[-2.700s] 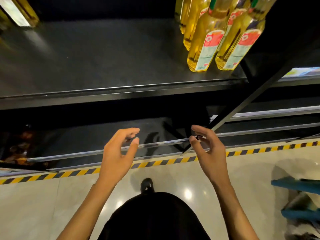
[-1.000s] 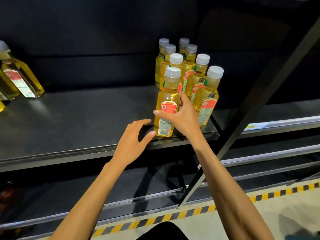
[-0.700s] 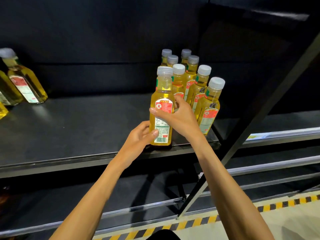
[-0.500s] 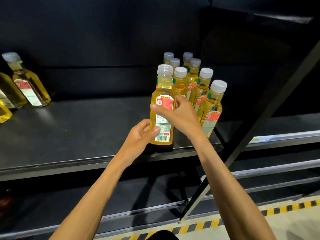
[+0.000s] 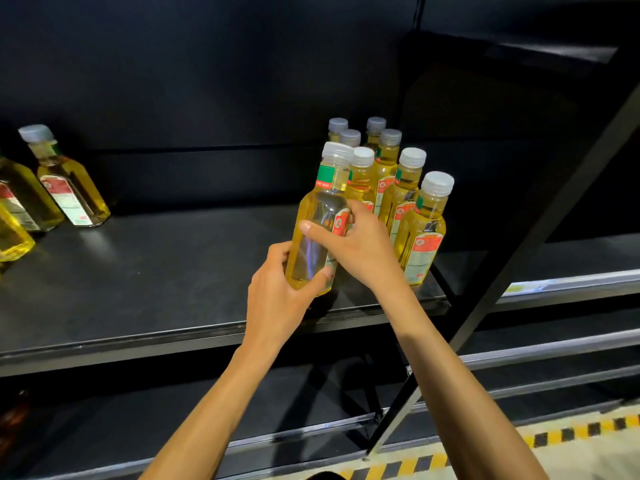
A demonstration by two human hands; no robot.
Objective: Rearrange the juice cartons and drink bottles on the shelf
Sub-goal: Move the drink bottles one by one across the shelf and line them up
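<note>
I'm holding one bottle (image 5: 322, 216) tilted above the shelf (image 5: 156, 289) front, just left of the other bottles (image 5: 420, 237), my left grip (image 5: 277, 299) wrapping its base and my right grip (image 5: 360, 247) clasping its middle.

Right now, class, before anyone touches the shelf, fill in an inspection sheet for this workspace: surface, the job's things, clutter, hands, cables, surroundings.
Surface: dark shelf, bare between two groups of bottles.
Job's things: held bottle of yellow drink, white cap, tilted near the shelf's front edge; seven clustered bottles stand behind and to its right; left bottles at the far left. No cartons seen.
Clutter: nothing seen.
Hands: left hand grips the held bottle low down; right hand grips its middle.
Cables: nothing seen.
Surroundings: lower shelf, slanting black post, striped floor tape.
</note>
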